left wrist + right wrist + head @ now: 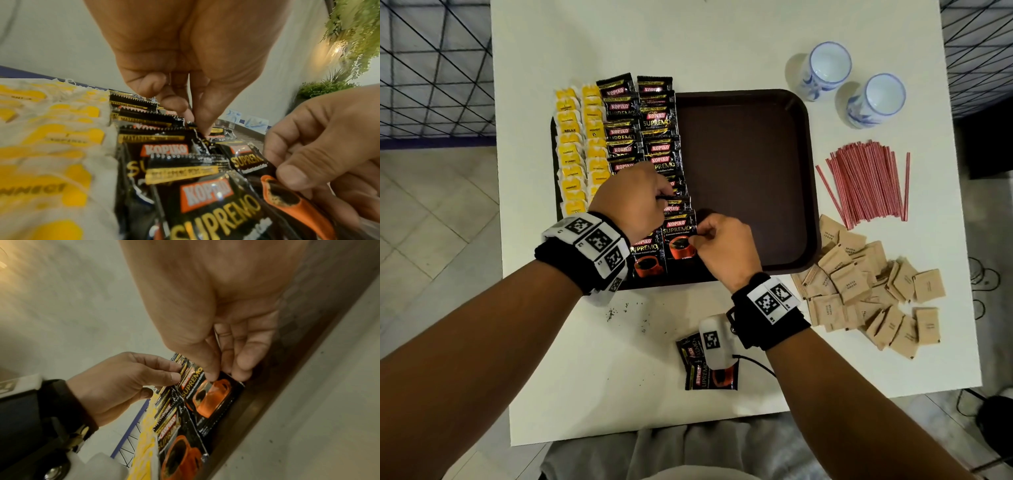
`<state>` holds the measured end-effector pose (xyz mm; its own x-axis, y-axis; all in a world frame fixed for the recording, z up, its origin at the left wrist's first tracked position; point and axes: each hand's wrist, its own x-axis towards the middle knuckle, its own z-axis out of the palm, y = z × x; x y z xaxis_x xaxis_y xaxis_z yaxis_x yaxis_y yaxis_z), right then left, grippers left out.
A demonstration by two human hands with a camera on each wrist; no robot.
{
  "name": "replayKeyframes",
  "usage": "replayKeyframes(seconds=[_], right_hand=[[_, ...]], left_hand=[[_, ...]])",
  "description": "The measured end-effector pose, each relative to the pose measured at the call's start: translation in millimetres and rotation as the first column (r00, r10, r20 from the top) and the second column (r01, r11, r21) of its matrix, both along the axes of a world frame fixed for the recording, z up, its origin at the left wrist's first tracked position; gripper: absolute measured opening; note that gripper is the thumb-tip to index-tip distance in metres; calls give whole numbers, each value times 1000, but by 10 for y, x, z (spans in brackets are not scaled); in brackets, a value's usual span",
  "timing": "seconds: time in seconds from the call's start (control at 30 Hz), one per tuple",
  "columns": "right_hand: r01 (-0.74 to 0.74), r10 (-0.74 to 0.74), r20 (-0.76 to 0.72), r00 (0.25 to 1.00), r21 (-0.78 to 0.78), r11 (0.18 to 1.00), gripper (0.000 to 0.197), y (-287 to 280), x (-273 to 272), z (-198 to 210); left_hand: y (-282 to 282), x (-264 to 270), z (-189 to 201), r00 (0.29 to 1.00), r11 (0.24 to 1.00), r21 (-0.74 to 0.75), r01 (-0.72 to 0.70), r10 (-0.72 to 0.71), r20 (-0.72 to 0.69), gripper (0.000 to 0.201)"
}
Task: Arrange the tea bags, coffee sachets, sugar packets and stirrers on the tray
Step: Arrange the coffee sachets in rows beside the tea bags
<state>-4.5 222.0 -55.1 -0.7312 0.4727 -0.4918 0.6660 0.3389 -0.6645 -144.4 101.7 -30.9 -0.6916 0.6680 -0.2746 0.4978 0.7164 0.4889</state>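
Coffee sachets (650, 137), black foil with red and gold lettering, lie in two overlapping columns on the left-centre part of the dark brown rectangular plastic tray (746, 164), which fills the middle of the head view. To their left, at the tray's left edge, sit two columns of white paper tea bags with yellow tags (580, 147). The tray's right half is bare brown surface.

The left hand (631, 198) is bent down over the right sachet column just left of frame centre, its thumb and curled fingertips pinched onto the upper edge of a sachet in that column, as the left wrist view shows. The right hand (726, 251), just below and right of it, pinches the right edge of the nearest black coffee sachet with the orange cup picture (678, 240) between thumb and curled fingers; this sachet lies at the near end of the right column, by the tray's near rim.

A pair of spare black coffee sachets (693, 371) rests on the white tabletop (722, 41) in the lower centre, partly hidden under the right wrist device. Dark specks dot the table nearby. A loose pile of thin red-and-white striped stirrers (866, 181) lies at right of the tray, and below it a heap of brown paper sugar packets (866, 294). Two white cups with blue patterns (852, 87) stand at the upper right.
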Motion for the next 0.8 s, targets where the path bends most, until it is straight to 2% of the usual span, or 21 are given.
replayKeyframes(seconds=[0.43,0.63,0.8], right_hand=[[23,-24,-5,1000,-65,998,6,-53,-87,-45],[68,-68,-5,998,-90,994,7,-30,-56,-59],[89,-92,-24,995,-102,991,7,9,-2,-5]], left_hand=[[-5,-21,28,997,999,-3,45,-45,-57,21],[-87,42,55,992,992,126,24,-8,-124,18],[-234,201,109,993,973,226,-49,72,-97,17]])
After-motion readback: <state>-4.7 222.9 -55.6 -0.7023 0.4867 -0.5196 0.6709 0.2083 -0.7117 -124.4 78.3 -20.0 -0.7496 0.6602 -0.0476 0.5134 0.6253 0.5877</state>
